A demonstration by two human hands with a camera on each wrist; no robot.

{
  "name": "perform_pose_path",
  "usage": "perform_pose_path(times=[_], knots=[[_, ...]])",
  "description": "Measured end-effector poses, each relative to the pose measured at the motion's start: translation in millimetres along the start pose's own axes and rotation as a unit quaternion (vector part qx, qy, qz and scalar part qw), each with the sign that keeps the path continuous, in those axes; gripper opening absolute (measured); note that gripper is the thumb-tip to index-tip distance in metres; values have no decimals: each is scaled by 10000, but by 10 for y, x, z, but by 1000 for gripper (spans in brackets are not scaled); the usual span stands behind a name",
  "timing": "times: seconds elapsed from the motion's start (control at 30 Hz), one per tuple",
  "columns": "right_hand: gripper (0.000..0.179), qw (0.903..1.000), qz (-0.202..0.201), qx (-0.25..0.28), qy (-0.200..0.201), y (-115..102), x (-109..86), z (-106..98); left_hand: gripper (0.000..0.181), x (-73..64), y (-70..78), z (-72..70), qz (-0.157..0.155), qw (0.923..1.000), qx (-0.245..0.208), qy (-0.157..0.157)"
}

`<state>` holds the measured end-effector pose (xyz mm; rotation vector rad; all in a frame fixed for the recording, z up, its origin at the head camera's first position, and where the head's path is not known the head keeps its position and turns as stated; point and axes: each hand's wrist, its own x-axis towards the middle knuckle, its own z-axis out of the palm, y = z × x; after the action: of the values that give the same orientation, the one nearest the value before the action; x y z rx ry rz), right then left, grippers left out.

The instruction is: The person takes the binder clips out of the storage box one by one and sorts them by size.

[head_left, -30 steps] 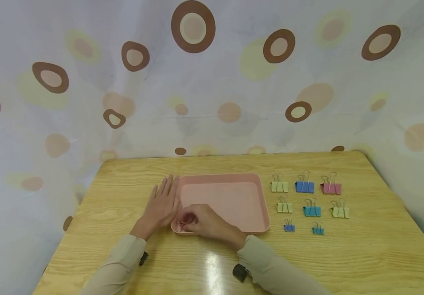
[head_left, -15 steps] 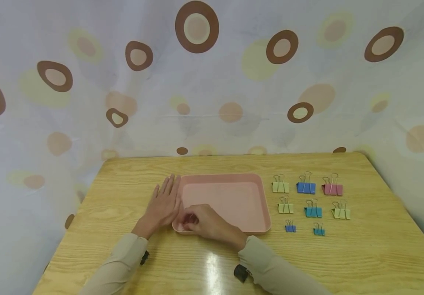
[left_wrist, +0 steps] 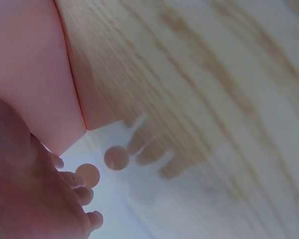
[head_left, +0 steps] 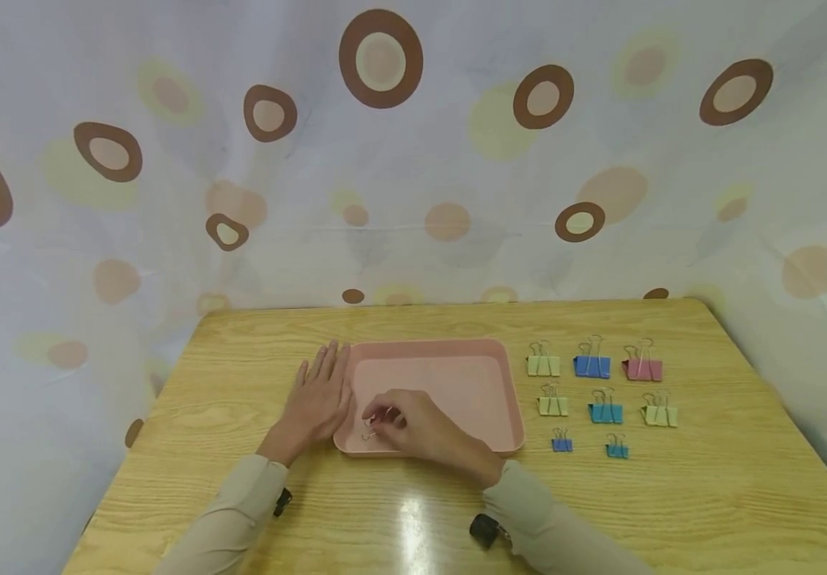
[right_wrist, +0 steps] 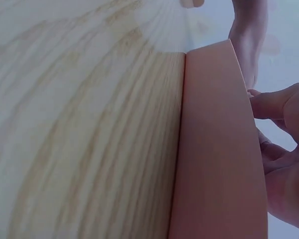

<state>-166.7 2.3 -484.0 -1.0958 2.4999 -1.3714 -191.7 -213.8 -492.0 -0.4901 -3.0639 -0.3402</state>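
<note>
My left hand lies with straight fingers along the left side of a shallow pink tray. In the left wrist view, that hand is beside the tray's outer wall. Over the tray's near left corner, my right hand pinches a small reddish binder clip between thumb and fingers. Its wire handles stick out, while the fingers hide much of its body. From the right wrist, the tray's near wall covers part of the right hand, and the clip is hidden.
Right of the tray, binder clips stand in rows: a large blue clip, a pink clip, a teal clip, several pale yellow clips and two small ones in front. A patterned curtain hangs behind the wooden table.
My right hand has lifted away from the tray's near left corner and shifted right, bringing the reddish binder clip with it. The left hand stays against the tray.
</note>
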Motion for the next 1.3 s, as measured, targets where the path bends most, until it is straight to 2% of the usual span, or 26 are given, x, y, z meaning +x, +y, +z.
perform_pose_path(times=[0.2, 0.53, 0.8, 1.2, 1.3], knots=[[13, 9996, 147, 52, 251, 34, -143, -131, 59, -1, 5, -29, 56, 10000, -31, 38], [9, 9924, 484, 834, 764, 113, -499, -467, 59, 24, 5, -66, 35, 9998, 18, -218], [9, 9854, 691, 1218, 972, 157, -770, -711, 59, -10, 22, -46, 63, 10000, -32, -52], [7, 9798, 784, 1326, 1279, 157, -1169, -978, 59, -20, 11, 13, 198, 9996, 106, 171], [7, 9802, 807, 1201, 1351, 173, -1252, -1026, 59, -12, 27, 11, 170, 9995, 184, 181]])
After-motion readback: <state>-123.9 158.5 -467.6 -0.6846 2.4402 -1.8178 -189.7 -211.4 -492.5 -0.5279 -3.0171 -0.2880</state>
